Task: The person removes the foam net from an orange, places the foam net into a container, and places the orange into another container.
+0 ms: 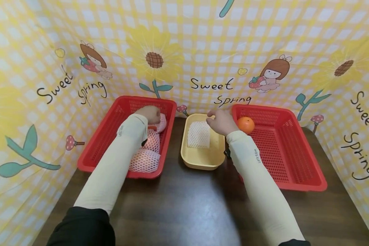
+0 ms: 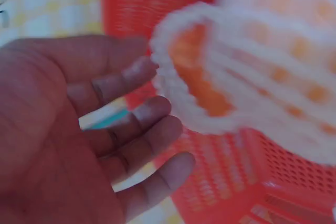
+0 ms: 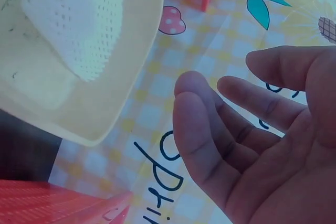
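Nearest you, left of tub (image 1: 203, 166): netted fruit (image 1: 144, 161) in left basket (image 1: 168, 133), two more beyond it. Tub itself: white net sleeve (image 1: 198, 135) inside. Right of tub: right basket (image 1: 270, 153), loose orange (image 1: 246, 125) at tub-side wall. Over tub's far right rim: your right hand (image 1: 222, 122), fingers loosely bent, thumb apart, nothing held. Farthest, left of tub: your left hand (image 1: 150, 114), fingers unclamped beside farthest fruit; contact unclear. Step looks like placing or picking that fruit: support underneath, keep net mouth (image 2: 197, 119) from slipping.
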Available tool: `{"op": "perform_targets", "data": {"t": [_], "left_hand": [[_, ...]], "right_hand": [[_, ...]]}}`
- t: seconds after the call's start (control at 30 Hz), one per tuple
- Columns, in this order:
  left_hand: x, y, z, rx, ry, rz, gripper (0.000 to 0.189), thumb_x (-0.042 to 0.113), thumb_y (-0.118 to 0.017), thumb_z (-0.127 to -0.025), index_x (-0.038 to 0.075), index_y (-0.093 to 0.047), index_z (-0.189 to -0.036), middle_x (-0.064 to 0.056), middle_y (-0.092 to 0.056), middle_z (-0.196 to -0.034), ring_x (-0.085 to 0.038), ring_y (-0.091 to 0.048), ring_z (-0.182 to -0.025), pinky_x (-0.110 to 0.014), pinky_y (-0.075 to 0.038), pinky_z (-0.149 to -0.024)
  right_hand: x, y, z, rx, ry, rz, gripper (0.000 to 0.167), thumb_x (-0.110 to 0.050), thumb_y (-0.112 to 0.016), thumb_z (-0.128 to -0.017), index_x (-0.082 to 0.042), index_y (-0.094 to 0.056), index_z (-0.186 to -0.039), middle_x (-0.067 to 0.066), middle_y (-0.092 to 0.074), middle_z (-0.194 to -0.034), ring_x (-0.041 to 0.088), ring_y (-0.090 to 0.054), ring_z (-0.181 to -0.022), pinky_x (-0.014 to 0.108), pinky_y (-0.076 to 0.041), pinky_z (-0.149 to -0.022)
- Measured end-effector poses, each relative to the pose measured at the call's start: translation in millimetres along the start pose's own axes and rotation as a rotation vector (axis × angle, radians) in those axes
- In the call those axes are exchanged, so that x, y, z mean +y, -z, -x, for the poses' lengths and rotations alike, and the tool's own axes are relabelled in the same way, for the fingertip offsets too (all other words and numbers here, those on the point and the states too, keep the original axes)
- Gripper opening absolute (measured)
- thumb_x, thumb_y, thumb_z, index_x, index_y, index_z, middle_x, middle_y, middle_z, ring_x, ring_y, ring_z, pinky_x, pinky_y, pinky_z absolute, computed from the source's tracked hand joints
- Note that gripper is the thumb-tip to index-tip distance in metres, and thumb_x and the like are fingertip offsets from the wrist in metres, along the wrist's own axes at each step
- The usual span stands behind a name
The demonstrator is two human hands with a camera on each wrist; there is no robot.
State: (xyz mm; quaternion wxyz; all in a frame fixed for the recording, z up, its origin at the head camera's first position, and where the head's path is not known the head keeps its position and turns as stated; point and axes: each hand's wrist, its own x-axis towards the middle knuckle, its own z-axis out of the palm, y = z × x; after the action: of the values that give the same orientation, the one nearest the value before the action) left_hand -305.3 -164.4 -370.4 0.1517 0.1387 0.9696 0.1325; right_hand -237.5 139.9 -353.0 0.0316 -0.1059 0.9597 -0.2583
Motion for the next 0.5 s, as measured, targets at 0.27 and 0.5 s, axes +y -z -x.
{"op": "perform_targets", "data": {"t": [0.27, 0.5], "left_hand": [[-27.1, -20.7, -13.7, 0.026, 0.037, 0.051, 0.073, 0.029, -0.08, -0.08, 0.013, -0.048, -0.143, -0.019, -0.039, -0.143, -0.041, -0.04, -0.127, -0.066, -0.04, -0.099], [-38.3, -27.8, -20.8, 0.045, -0.025, 0.029, 0.082, 0.024, -0.08, -0.082, 0.014, -0.036, -0.149, -0.023, -0.035, -0.147, -0.046, -0.035, -0.133, -0.069, -0.037, -0.1]], "right_hand": [[9, -2, 3.4, 0.012, 0.0, -0.013, 0.034, -0.02, -0.06, -0.099, 0.0, -0.068, -0.125, 0.018, -0.068, -0.112, 0.033, -0.058, -0.097, 0.046, -0.049, -0.088], [11, 0, 7.4, 0.017, 0.004, -0.024, 0.033, -0.021, -0.061, -0.099, -0.002, -0.068, -0.125, 0.016, -0.069, -0.113, 0.031, -0.062, -0.099, 0.046, -0.051, -0.088]]}}
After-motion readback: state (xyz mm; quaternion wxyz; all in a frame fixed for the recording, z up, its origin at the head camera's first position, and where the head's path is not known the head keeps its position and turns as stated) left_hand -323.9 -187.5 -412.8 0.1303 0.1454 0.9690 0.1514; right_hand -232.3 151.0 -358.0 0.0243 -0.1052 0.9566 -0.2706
